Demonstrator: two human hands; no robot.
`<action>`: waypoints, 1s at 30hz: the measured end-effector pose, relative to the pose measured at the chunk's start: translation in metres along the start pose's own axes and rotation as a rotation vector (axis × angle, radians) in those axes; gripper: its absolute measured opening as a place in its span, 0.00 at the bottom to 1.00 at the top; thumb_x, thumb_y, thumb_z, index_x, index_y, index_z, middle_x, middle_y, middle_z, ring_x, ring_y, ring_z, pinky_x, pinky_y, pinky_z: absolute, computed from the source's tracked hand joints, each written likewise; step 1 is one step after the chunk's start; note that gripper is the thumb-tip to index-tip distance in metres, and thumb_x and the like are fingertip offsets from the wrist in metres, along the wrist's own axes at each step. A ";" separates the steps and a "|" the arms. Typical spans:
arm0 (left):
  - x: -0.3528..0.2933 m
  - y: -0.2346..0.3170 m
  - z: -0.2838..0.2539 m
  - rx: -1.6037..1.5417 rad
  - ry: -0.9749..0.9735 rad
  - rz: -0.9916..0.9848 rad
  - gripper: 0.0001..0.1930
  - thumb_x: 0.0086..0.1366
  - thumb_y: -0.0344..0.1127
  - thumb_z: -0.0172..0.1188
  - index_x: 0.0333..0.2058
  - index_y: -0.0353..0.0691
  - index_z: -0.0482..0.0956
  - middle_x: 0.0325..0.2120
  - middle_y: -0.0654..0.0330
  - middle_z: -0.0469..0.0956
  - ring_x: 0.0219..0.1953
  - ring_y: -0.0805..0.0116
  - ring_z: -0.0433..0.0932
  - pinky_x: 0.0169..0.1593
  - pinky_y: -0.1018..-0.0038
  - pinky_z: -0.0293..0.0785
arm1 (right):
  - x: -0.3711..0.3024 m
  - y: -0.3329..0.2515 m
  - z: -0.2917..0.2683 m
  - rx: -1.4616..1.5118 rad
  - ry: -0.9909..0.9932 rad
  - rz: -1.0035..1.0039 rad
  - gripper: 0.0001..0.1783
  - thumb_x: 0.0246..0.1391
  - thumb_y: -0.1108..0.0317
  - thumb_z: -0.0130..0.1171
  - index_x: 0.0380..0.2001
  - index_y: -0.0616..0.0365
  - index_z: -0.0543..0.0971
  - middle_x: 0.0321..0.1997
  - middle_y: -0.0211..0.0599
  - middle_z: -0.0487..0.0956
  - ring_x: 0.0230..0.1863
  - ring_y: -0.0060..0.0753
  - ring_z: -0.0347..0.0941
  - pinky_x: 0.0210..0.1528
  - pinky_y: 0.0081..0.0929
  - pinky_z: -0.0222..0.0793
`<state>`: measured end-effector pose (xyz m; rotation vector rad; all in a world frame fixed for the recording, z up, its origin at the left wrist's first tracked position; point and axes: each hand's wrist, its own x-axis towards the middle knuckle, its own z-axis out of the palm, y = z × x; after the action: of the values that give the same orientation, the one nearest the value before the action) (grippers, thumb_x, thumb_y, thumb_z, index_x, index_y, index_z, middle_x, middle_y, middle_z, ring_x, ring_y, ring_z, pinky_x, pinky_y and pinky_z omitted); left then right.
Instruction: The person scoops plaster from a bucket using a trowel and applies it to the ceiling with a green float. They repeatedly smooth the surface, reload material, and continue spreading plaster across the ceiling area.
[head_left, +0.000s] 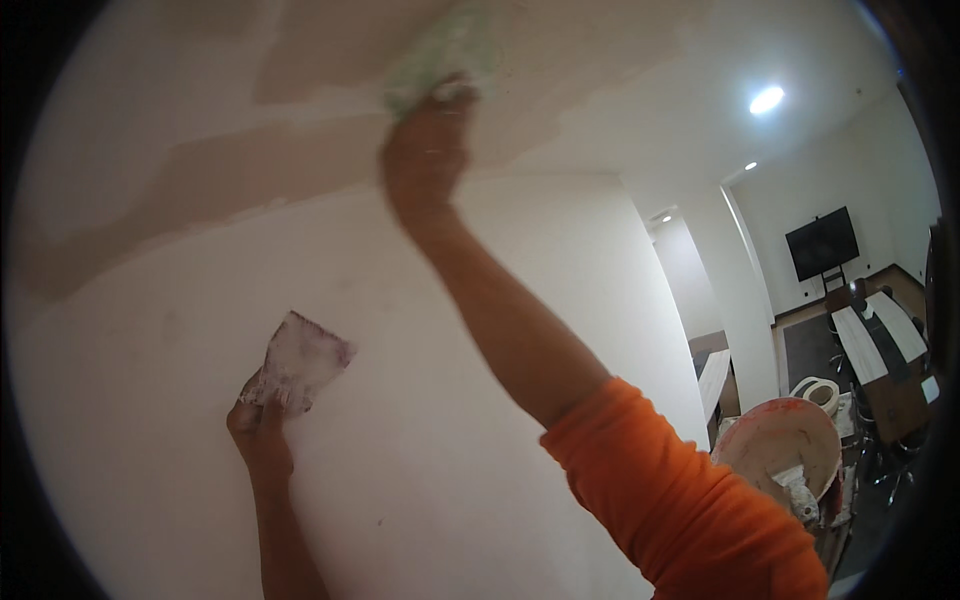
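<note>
My right hand (pixel 428 160) is raised high, closed round a pale green putty knife (pixel 445 55) whose blade lies against the ceiling; motion blurs both a little. A darker, damp-looking band of filler (pixel 220 170) runs over the ceiling around it. Lower and to the left, my left hand (pixel 262 430) grips a second putty knife (pixel 305 355), its wide blade smeared with whitish filler and pointing up. Behind that blade is the white wall (pixel 430 400). The fingers cover most of both handles.
At the lower right stands a bucket (pixel 780 440) with a filler-coated tool (pixel 797 490) in it, beside a roll of tape (pixel 822 396). Farther off are a long table (pixel 885 375) with chairs and a black screen (pixel 823 243) on a stand. A ceiling light (pixel 767 100) shines.
</note>
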<state>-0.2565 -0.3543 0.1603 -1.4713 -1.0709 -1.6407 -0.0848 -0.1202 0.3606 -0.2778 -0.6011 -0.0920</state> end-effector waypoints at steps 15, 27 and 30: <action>-0.009 0.002 -0.020 0.004 -0.025 -0.026 0.17 0.64 0.25 0.53 0.51 0.26 0.73 0.43 0.57 0.77 0.44 0.69 0.75 0.53 0.72 0.69 | -0.040 0.016 -0.057 0.275 -0.168 -0.021 0.30 0.48 0.86 0.51 0.58 0.73 0.67 0.51 0.57 0.66 0.52 0.56 0.69 0.49 0.43 0.74; -0.013 -0.010 -0.032 0.001 -0.025 -0.027 0.15 0.65 0.23 0.53 0.50 0.26 0.74 0.43 0.57 0.78 0.46 0.69 0.75 0.54 0.72 0.69 | -0.066 -0.063 -0.065 0.502 -0.495 0.128 0.30 0.56 0.78 0.47 0.63 0.77 0.61 0.64 0.65 0.62 0.64 0.60 0.62 0.64 0.39 0.66; -0.012 -0.002 -0.033 0.037 -0.017 -0.012 0.15 0.65 0.24 0.54 0.50 0.26 0.74 0.43 0.57 0.78 0.46 0.69 0.76 0.54 0.72 0.70 | -0.075 -0.005 -0.069 0.311 -0.200 0.070 0.32 0.54 0.83 0.49 0.64 0.72 0.61 0.59 0.58 0.64 0.58 0.55 0.65 0.56 0.39 0.72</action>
<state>-0.2708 -0.3840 0.1470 -1.4599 -1.1156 -1.6112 -0.1100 -0.1439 0.2643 -0.0056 -0.7926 0.0980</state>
